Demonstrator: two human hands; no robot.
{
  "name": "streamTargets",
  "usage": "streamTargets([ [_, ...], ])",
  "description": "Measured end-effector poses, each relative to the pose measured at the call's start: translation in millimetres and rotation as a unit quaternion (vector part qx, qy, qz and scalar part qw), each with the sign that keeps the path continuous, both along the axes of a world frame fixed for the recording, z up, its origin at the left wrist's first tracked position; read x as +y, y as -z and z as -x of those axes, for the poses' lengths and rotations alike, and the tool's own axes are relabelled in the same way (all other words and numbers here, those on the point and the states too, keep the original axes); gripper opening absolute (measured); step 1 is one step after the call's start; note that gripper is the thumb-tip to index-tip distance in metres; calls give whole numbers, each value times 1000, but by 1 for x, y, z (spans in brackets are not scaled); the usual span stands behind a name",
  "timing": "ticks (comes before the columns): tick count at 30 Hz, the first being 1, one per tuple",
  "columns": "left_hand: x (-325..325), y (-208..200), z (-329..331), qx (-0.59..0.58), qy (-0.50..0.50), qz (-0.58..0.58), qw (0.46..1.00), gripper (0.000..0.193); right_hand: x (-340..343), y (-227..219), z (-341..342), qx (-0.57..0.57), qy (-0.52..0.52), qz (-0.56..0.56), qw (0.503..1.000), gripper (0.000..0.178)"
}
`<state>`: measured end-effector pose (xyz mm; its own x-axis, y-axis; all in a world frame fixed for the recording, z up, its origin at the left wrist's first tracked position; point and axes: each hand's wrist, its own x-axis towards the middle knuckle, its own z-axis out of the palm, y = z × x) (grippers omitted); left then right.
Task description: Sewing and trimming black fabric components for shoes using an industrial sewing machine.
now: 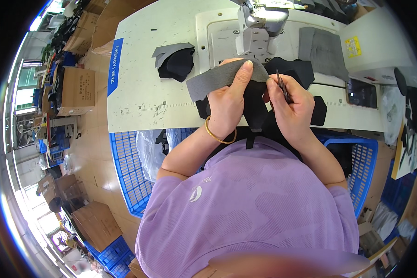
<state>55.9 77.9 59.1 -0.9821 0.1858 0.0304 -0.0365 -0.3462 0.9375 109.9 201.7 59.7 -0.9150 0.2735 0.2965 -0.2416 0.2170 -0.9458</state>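
My left hand (227, 104), with a gold bangle at the wrist, pinches a grey fabric piece (208, 82), thumb on top. Black fabric (255, 104) hangs below it, over the table's near edge. At the right end of the grey piece, my right hand (292, 104) pinches the edge between thumb and forefinger. A pair of small dark thread snips (283, 88) is tucked in that same hand, points up. Both hands are just in front of the sewing machine head (259, 32). How the grey and black layers join is hidden by my fingers.
Cut grey and black pieces (176, 62) lie left on the white sewing table (143, 92). A grey panel (322, 53) and black pieces (296, 69) lie right, near a dark phone-like screen (362, 93). Blue baskets (129, 171) stand under the near edge; cartons (76, 90) stand at left.
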Motion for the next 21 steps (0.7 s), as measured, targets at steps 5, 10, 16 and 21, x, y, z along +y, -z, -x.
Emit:
streamTargets([
  [5, -3, 1, 5, 27, 5, 14, 1000, 17, 2, -2, 4, -16, -19, 27, 999, 14],
  [10, -6, -18, 18, 2, 44, 40, 998, 16, 3, -10, 11, -18, -28, 56, 998, 14],
  [16, -10, -33, 39, -75, 56, 78, 993, 19, 0, -17, 29, -26, -17, 86, 996, 15],
  [21, -2, -49, 55, 37, 24, 96, 994, 28, -5, -24, 43, -28, 11, 136, 990, 15],
])
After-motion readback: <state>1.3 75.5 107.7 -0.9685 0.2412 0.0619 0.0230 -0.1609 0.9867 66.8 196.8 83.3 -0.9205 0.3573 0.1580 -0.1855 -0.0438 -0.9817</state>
